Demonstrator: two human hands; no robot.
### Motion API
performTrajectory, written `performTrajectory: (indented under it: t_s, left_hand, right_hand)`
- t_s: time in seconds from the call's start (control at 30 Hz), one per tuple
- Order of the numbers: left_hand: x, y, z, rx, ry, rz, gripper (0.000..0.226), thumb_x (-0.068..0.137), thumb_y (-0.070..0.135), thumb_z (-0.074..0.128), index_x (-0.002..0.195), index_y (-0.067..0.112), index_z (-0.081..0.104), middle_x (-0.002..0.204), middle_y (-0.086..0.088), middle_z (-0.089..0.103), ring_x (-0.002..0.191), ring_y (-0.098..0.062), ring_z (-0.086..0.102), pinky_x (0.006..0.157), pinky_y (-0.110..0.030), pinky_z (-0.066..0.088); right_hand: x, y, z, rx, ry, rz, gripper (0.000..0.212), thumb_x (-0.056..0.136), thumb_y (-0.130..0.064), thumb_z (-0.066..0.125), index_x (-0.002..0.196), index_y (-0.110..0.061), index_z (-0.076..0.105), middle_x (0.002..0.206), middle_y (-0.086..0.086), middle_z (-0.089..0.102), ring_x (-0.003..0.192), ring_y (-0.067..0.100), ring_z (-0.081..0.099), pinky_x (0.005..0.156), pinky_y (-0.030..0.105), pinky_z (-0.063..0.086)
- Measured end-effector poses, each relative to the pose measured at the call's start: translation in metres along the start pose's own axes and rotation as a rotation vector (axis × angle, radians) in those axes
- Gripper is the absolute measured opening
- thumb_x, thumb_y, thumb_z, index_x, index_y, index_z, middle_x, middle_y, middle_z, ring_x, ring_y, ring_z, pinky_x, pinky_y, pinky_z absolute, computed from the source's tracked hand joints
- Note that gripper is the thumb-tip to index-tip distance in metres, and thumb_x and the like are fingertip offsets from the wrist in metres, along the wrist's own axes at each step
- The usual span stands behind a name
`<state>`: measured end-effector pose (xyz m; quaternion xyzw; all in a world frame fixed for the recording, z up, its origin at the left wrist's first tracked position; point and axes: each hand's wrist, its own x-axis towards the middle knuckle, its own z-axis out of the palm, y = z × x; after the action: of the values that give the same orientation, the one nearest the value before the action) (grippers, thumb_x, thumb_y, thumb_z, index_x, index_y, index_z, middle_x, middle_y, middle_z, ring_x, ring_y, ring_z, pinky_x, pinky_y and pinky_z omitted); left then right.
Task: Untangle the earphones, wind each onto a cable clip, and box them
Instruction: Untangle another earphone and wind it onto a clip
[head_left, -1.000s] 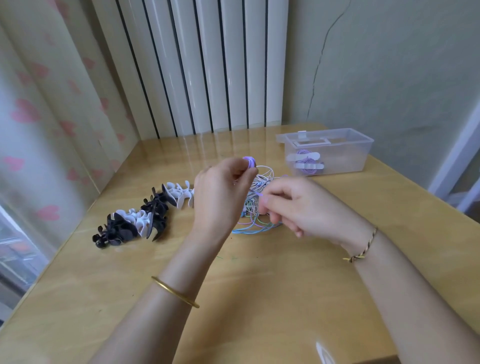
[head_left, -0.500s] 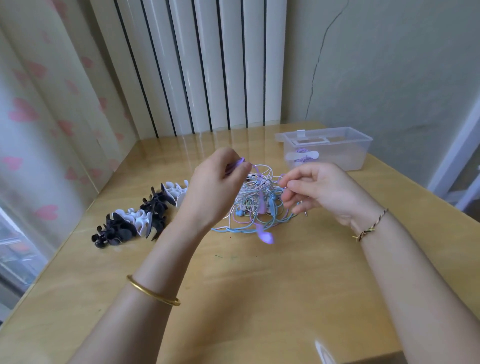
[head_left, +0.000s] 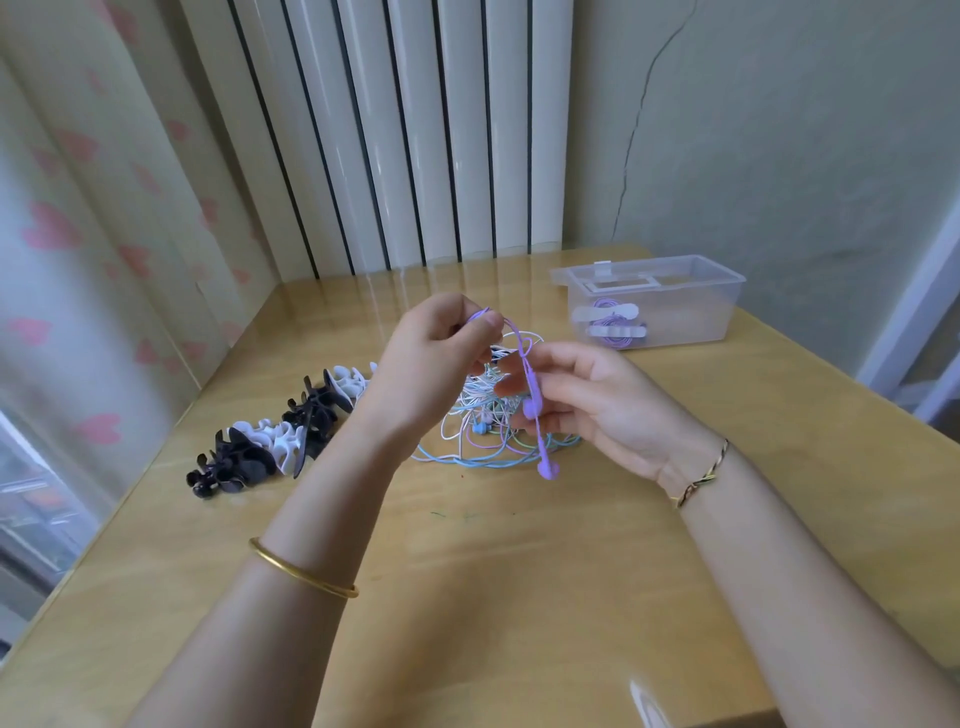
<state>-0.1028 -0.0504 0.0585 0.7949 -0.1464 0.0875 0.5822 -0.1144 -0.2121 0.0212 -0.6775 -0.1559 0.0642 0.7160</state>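
My left hand (head_left: 431, 358) is pinching the top of the purple earphone (head_left: 547, 469) between thumb and forefinger, and my right hand (head_left: 597, 400) has its fingertips closed on the same cord a little lower down. A second ago my right hand was buried in the tangle (head_left: 470, 415) and the left held only a bud. Half a second ago my hands were apart, with a purple bud dragging at the near side of the heap. Now the cord runs taut between my two grips and both buds dangle below my right fingers, above the table (head_left: 519, 571).

I take that to mean the bud end of this one has come free. Whether the plug end is loose I cannot tell, since the cord disappears behind my left hand toward the heap. The rest of the tangle lies in the middle of the table, white, blue, green and pink cords knotted together. The cable clips (head_left: 306, 415), black and white, sit in a row toward the left edge, none picked up yet. The box (head_left: 691, 322) stands open near the far right corner with a few wound purple sets (head_left: 613, 332) inside. Next I would draw the purple cord out fully, gently, so a snag does not tighten the knot
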Motion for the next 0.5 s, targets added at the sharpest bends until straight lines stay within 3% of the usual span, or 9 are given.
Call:
performTrajectory:
  t_s: [0.1, 0.23, 0.37, 0.43, 0.5]
  left_hand:
    - [0.001, 0.000, 0.001, 0.013, 0.035, -0.014, 0.023, 0.094, 0.019, 0.056, 0.072, 0.013, 0.056, 0.062, 0.005, 0.054, 0.056, -0.007, 0.048, 0.063, -0.025, 0.040]
    - [0.001, -0.003, 0.003, 0.017, 0.060, -0.039, 0.024, 0.094, 0.020, 0.055, 0.071, 0.013, 0.054, 0.068, -0.002, 0.054, 0.065, -0.017, 0.046, 0.069, -0.033, 0.040]
    - [0.000, -0.003, 0.008, 0.061, 0.035, -0.053, 0.029, 0.094, 0.022, 0.056, 0.067, 0.014, 0.052, 0.066, -0.003, 0.052, 0.061, -0.016, 0.046, 0.067, -0.031, 0.039]
    - [-0.001, -0.003, 0.010, 0.060, 0.016, -0.067, 0.030, 0.094, 0.022, 0.055, 0.064, 0.016, 0.051, 0.065, -0.002, 0.052, 0.060, -0.016, 0.046, 0.068, -0.032, 0.041]
    - [-0.001, -0.004, 0.010, 0.049, -0.008, -0.085, 0.031, 0.094, 0.022, 0.054, 0.065, 0.016, 0.052, 0.065, -0.001, 0.052, 0.060, -0.016, 0.045, 0.070, -0.033, 0.042]
  right_hand:
    - [0.001, 0.002, 0.000, 0.131, 0.010, 0.016, 0.016, 0.096, -0.006, 0.045, 0.103, -0.007, 0.060, 0.090, 0.011, 0.067, 0.062, 0.015, 0.060, 0.062, 0.029, 0.052]
    - [0.000, 0.003, -0.001, 0.294, 0.014, -0.018, 0.022, 0.089, -0.023, 0.056, 0.104, -0.008, 0.054, 0.079, 0.012, 0.060, 0.063, 0.020, 0.051, 0.052, 0.031, 0.047]
    - [0.001, 0.003, -0.001, 0.227, 0.108, -0.112, 0.016, 0.078, -0.016, 0.061, 0.091, -0.011, 0.051, 0.077, 0.011, 0.054, 0.059, 0.013, 0.051, 0.054, 0.024, 0.049]
    - [0.002, 0.003, -0.002, 0.199, 0.167, -0.157, 0.005, 0.085, -0.009, 0.058, 0.088, -0.010, 0.054, 0.080, 0.009, 0.055, 0.058, 0.012, 0.053, 0.052, 0.022, 0.050]
    - [0.003, 0.004, -0.003, 0.182, 0.197, -0.172, 0.008, 0.091, -0.004, 0.052, 0.090, -0.009, 0.057, 0.080, 0.005, 0.058, 0.058, 0.011, 0.057, 0.051, 0.022, 0.050]
